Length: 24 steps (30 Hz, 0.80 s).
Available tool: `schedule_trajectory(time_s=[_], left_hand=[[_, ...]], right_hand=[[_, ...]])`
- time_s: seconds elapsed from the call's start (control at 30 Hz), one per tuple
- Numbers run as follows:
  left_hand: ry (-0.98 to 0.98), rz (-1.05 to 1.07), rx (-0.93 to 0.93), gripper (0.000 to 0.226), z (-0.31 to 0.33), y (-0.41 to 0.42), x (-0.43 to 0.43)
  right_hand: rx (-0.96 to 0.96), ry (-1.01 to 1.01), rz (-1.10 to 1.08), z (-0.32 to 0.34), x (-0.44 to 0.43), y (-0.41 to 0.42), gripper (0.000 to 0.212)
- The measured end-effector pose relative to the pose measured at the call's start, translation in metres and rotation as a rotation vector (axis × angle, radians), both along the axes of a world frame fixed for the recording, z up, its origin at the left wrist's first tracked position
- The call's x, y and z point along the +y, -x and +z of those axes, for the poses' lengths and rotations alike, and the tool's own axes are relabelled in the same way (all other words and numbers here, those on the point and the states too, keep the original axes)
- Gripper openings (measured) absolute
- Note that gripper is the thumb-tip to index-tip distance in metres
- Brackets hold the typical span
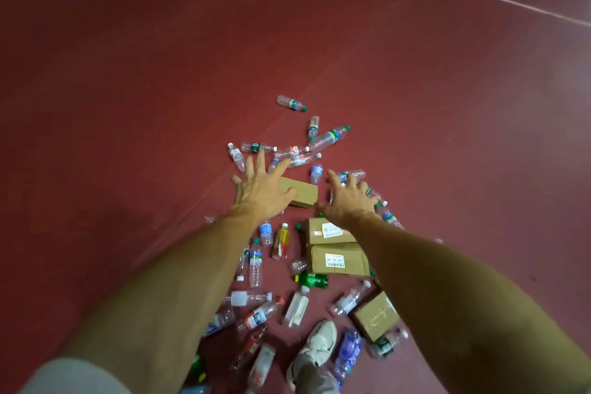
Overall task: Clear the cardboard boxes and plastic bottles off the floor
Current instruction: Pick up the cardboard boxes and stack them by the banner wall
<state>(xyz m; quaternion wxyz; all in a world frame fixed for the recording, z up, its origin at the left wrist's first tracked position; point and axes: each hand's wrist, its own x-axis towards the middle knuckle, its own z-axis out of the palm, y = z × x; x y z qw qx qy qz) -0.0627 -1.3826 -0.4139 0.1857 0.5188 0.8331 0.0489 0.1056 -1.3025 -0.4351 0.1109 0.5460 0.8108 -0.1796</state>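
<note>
The red floor [128,73] lies bare to the left, to the right and beyond the farthest bottle [291,103]. Down the middle runs a crowded strip of lying bottles and boxes. The plain cardboard box [303,193] has bottles close at its far side and right end; its top shows free between the left hand [260,190] and the right hand [350,200], both spread. Nearer, two labelled boxes [337,261] lie touching, a green bottle [311,280] just beside them. A shoe [316,349] stands among bottles near the taped box [375,315].
</note>
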Motion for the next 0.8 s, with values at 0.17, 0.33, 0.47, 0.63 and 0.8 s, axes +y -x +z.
schedule_trajectory(time_s=[0.17, 0.33, 0.47, 0.63, 0.8], left_hand=[[0.029, 0.032, -0.044, 0.070, -0.038, -0.004, 0.072], [0.090, -0.024, -0.043, 0.071, -0.073, -0.017, 0.105], [0.119, -0.096, -0.027, 0.071, -0.102, -0.022, 0.128], [0.168, -0.229, 0.014, 0.070, -0.196, -0.025, 0.158], [0.238, -0.373, 0.045, 0.073, -0.357, -0.028, 0.170]], right_hand=[[-0.046, -0.010, 0.008, -0.029, 0.079, -0.004, 0.086], [-0.062, 0.048, -0.016, -0.066, 0.111, -0.018, 0.090], [-0.040, 0.087, -0.070, -0.095, 0.124, -0.035, 0.091], [-0.065, 0.095, -0.126, -0.197, 0.135, -0.041, 0.093], [-0.086, 0.179, -0.191, -0.364, 0.119, -0.045, 0.093]])
